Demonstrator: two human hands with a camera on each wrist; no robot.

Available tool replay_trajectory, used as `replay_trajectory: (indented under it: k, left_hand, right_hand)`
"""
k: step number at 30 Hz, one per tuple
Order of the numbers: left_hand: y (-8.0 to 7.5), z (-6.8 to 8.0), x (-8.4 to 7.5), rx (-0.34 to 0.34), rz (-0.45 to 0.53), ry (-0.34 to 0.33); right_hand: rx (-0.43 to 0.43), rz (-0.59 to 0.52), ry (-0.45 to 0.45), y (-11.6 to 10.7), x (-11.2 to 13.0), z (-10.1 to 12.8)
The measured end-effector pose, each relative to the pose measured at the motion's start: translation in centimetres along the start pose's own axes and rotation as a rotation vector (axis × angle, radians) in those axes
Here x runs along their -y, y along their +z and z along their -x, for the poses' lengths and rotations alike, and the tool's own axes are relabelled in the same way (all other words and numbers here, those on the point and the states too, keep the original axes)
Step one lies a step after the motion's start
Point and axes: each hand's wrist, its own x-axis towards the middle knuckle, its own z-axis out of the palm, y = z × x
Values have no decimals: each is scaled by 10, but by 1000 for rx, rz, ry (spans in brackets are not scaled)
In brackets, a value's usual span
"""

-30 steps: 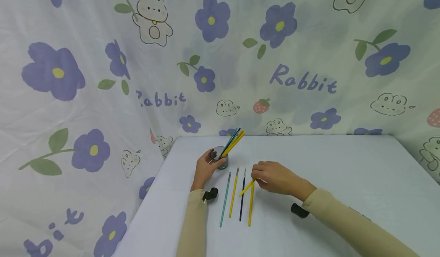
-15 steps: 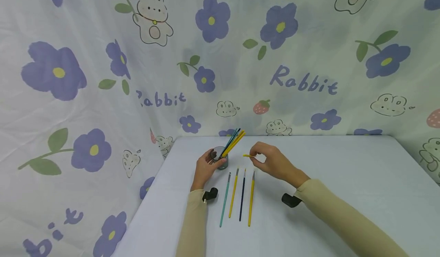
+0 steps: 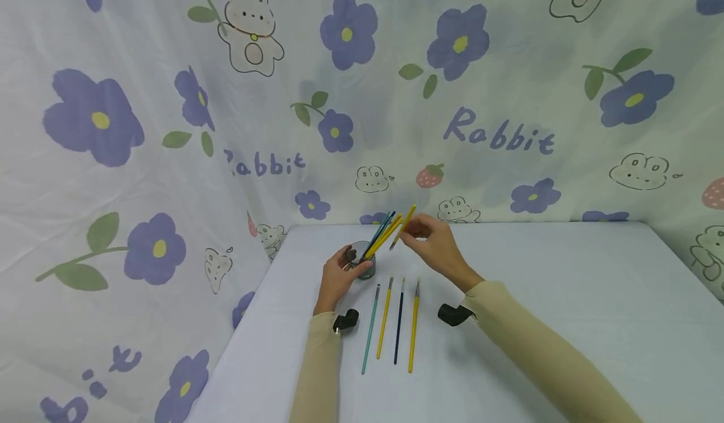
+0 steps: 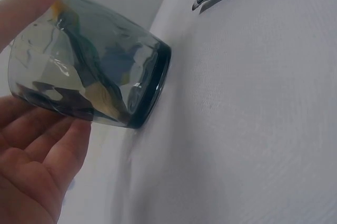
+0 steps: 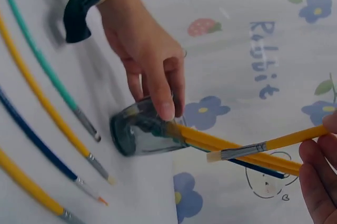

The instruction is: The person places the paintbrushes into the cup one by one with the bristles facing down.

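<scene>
Right hand [image 3: 432,242] pinches a yellow paintbrush [image 5: 268,144], bristle end down, just above the smoky grey glass cup [image 3: 362,260] near the table's back left corner; left hand [image 3: 338,276] wraps the cup. Risk, as I read it: the brush tip could snag on the brushes already leaning in the cup [image 3: 384,231] and miss the mouth or tip the glass. Four more brushes [image 3: 390,322] lie in a row toward the front edge of the pale cloth-covered table [image 3: 565,297]. Flower-and-rabbit printed fabric [image 3: 498,96] hangs behind.
</scene>
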Motion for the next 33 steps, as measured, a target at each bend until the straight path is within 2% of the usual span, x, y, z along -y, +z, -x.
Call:
replay_trajectory:
  k: [5, 14, 25, 33]
  left_hand:
    - [0, 0, 0, -2, 6, 7]
    - [0, -1, 1, -1, 25, 1]
    - [-1, 2, -2, -3, 10, 12]
    - [0, 2, -3, -2, 18, 35]
  right_hand:
    - [-49, -105, 104, 10, -2, -8]
    - [-150, -247, 213, 26, -12, -15]
    - [-174, -293, 352, 42, -20, -18]
    - [-178, -231, 454, 49, -24, -18]
